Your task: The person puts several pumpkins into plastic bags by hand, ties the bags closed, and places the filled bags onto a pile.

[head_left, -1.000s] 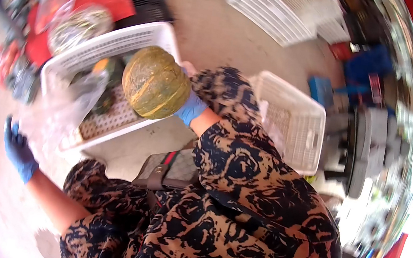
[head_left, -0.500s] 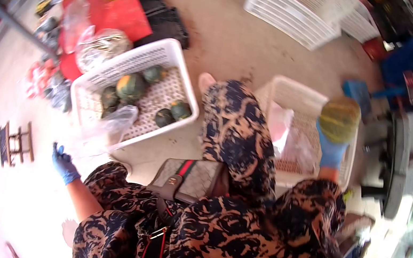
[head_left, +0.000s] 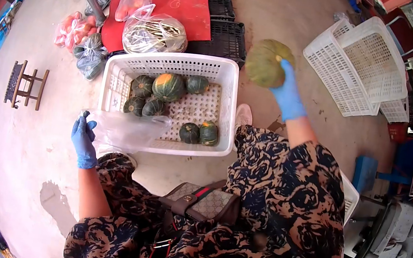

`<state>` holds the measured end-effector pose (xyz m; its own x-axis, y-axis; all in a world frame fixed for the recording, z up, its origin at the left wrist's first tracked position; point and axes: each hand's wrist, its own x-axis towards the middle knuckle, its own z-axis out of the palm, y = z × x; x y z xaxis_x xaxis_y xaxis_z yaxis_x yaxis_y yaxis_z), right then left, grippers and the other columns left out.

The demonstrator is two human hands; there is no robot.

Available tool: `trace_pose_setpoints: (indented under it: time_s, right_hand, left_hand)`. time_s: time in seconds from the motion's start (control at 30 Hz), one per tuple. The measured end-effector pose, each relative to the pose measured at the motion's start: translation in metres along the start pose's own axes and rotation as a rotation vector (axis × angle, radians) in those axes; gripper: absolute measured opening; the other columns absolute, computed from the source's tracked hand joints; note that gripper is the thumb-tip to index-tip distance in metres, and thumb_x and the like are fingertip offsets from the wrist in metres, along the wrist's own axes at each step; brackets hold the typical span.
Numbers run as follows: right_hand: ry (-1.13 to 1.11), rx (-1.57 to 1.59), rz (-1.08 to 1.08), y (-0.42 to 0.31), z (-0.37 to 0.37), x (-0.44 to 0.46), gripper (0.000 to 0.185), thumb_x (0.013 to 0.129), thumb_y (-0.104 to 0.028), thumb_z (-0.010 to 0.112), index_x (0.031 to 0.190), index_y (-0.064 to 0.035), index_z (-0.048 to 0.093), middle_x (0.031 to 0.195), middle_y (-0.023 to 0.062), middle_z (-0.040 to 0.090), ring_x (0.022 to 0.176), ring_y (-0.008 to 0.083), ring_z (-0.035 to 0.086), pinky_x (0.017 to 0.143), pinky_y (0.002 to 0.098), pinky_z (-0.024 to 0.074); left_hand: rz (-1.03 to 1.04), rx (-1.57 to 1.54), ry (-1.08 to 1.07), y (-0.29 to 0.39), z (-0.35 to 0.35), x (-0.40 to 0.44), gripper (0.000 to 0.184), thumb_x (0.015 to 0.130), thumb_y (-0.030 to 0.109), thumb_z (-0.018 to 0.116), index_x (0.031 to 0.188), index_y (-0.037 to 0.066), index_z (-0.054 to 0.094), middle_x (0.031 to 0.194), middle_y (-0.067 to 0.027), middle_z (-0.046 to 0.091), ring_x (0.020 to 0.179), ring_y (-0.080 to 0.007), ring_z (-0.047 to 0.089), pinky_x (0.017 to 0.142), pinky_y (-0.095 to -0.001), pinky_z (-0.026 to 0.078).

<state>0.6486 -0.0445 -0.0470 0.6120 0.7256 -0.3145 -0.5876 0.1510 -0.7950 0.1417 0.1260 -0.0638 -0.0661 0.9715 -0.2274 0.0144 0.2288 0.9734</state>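
We stand over a pale, stained floor (head_left: 47,147). Our blue-gloved left hand (head_left: 85,139) pinches a clear plastic bag (head_left: 127,131) at the near left corner of a white perforated plastic crate (head_left: 230,100). Farther right, our blue-gloved right hand (head_left: 287,94) grips a round green pumpkin's (head_left: 264,63) right side; floor separates it from white lattice crates (head_left: 334,73).

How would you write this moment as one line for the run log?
right hand: holding pumpkin, seen right of white crate | left hand: at plastic bag, grip unclear | crate: several green squashes inside
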Motion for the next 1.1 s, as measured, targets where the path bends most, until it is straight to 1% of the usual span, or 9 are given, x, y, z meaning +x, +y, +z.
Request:
trace_pose_setpoints:
  time_s: [0.27,0.6,0.7,0.73,0.8,0.87,0.93,1.07,1.1]
  right_hand:
    - [0.399,-0.384,-0.019,0.105,0.030,0.204,0.078,0.064,-0.034,0.074,0.120,-0.0008,0.032,0.114,0.0185,0.047,0.094,0.0272,0.056,0.067,0.0439,0.0515]
    - [0.543,-0.583,0.190,0.184,-0.019,0.321,0.097,0.055,-0.039,0.079,0.126,0.0009,0.027,0.120,0.0218,0.043,0.099,0.0300,0.054,0.076,0.0458,0.0485]
    - [0.315,-0.566,0.340,0.148,-0.004,0.295,0.089,0.061,-0.044,0.075,0.128,-0.0028,0.034,0.124,0.0179,0.043,0.106,0.0324,0.051,0.083,0.0459,0.0454]
    - [0.198,-0.689,0.360,0.137,0.000,0.283,0.081,0.071,-0.054,0.061,0.130,-0.0037,0.036,0.129,0.0141,0.042,0.111,0.0301,0.048,0.088,0.0390,0.0439]
    - [0.230,-0.977,0.421,0.124,-0.001,0.283,0.076,0.077,-0.056,0.053,0.130,-0.0043,0.036,0.129,0.0157,0.042,0.108,0.0279,0.049,0.087,0.0382,0.0434]
    - [0.163,-1.349,0.118,0.113,-0.004,0.296,0.056,0.081,-0.045,0.053,0.114,-0.0006,0.053,0.108,0.0173,0.058,0.093,0.0225,0.057,0.080,0.0326,0.0449]
    - [0.179,-1.191,-0.686,0.124,0.025,0.269,0.035,0.080,-0.029,0.055,0.097,0.0015,0.060,0.091,0.0190,0.062,0.082,0.0256,0.061,0.070,0.0326,0.0469]
    - [-0.623,-1.161,-0.563,0.149,0.110,0.147,0.023,0.078,-0.021,0.057,0.094,-0.0048,0.061,0.081,0.0116,0.062,0.078,0.0261,0.061,0.069,0.0337,0.0473]
    - [-0.787,-1.416,-0.478,0.168,0.112,0.129,0.032,0.076,-0.024,0.061,0.100,-0.0041,0.058,0.085,0.0113,0.061,0.082,0.0246,0.059,0.073,0.0343,0.0462]
  left_hand:
    - [0.007,0.146,-0.023,0.022,0.045,0.000,0.023,0.090,0.019,0.050,0.103,0.003,0.059,0.071,0.0033,0.054,0.058,-0.0028,0.044,0.053,-0.0155,0.036]
    - [-0.095,0.324,0.141,0.025,0.055,0.014,0.026,0.090,0.021,0.047,0.106,0.004,0.058,0.074,0.0034,0.054,0.058,-0.0026,0.041,0.056,-0.0160,0.034]
    - [-0.097,0.372,0.129,0.023,0.054,0.018,0.025,0.091,0.020,0.046,0.107,0.004,0.058,0.088,0.0039,0.058,0.058,-0.0026,0.042,0.056,-0.0158,0.035]
    - [-0.080,0.353,0.112,0.020,0.055,0.020,0.025,0.091,0.020,0.046,0.107,0.005,0.058,0.088,0.0040,0.057,0.058,-0.0025,0.042,0.055,-0.0156,0.035]
    - [-0.062,0.341,0.099,0.021,0.054,0.021,0.025,0.091,0.019,0.046,0.108,0.005,0.058,0.088,0.0041,0.057,0.058,-0.0022,0.042,0.053,-0.0151,0.034]
    - [-0.039,0.332,0.128,0.028,0.061,0.016,0.024,0.091,0.018,0.046,0.108,0.005,0.058,0.084,0.0050,0.057,0.056,-0.0017,0.040,0.051,-0.0148,0.032]
    - [-0.071,0.318,0.148,0.033,0.063,0.013,0.027,0.090,0.017,0.047,0.111,0.005,0.057,0.077,0.0054,0.052,0.054,-0.0016,0.034,0.050,-0.0151,0.031]
    - [-0.092,0.309,0.081,0.031,0.047,0.004,0.029,0.089,0.016,0.047,0.114,0.004,0.056,0.084,0.0033,0.053,0.055,-0.0023,0.030,0.051,-0.0155,0.031]
    - [-0.090,0.306,0.073,0.030,0.042,0.003,0.030,0.089,0.016,0.047,0.114,0.004,0.056,0.084,0.0033,0.054,0.055,-0.0024,0.030,0.051,-0.0157,0.031]
